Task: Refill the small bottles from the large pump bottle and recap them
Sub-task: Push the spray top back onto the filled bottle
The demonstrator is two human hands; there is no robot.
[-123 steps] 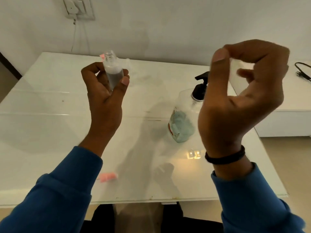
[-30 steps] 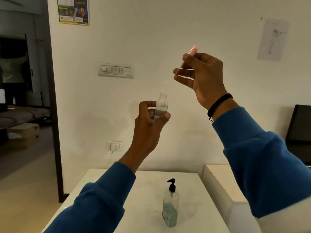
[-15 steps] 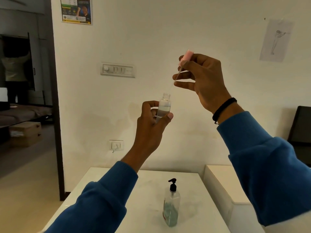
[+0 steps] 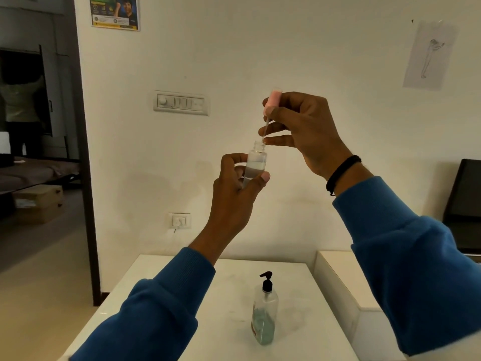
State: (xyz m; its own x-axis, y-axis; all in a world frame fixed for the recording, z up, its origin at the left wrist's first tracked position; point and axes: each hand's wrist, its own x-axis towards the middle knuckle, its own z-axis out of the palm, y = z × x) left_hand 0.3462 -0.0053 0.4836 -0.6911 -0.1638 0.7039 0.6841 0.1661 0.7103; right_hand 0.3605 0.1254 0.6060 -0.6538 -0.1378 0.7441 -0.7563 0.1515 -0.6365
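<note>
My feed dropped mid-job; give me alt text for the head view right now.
The right hand holds a pink spray cap, its thin tube at the open neck of the small clear bottle gripped by the left hand. The large pump bottle stands on the white table below.

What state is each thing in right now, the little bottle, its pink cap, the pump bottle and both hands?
small bottle: uncapped, upright, partly filled with clear liquid.
pink cap: off the bottle, its thin tube tip at the bottle's mouth.
pump bottle: upright on the table, pump on, under half full.
left hand: grips the small bottle.
right hand: pinches the pink cap.
</note>
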